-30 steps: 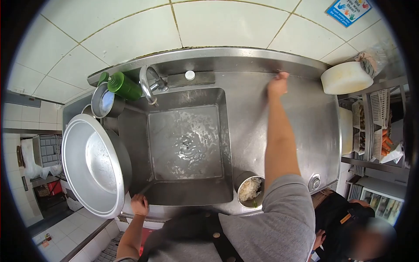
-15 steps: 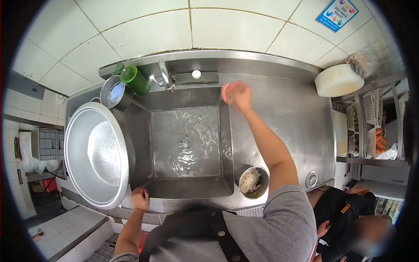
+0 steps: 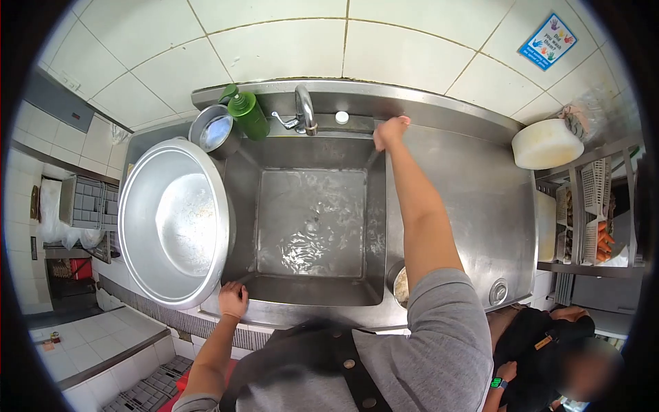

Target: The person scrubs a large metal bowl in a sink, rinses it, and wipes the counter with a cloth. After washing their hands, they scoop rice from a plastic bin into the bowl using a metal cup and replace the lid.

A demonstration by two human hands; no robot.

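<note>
The right hand point(image 3: 391, 132) is near the top middle of the frame, at the back right corner of the big steel sink point(image 3: 322, 290), where the sink meets the steel desk point(image 3: 473, 192). Its fingers look bent, but I cannot tell if they are apart or together, or if they touch the steel. The left hand point(image 3: 233, 300) is at the sink's front edge, low and left of the middle, beside the big metal bowl point(image 3: 144, 226). Its fingers look curled; I cannot tell if they grip. The sink fills the middle of the frame, with wet, shiny patches on its floor. For such a long reach, I think it helps to lean on the left hand, go slowly, and keep the right sleeve point(image 3: 446, 295) off the pot point(image 3: 393, 283) of rice point(image 3: 403, 287) beside it.
</note>
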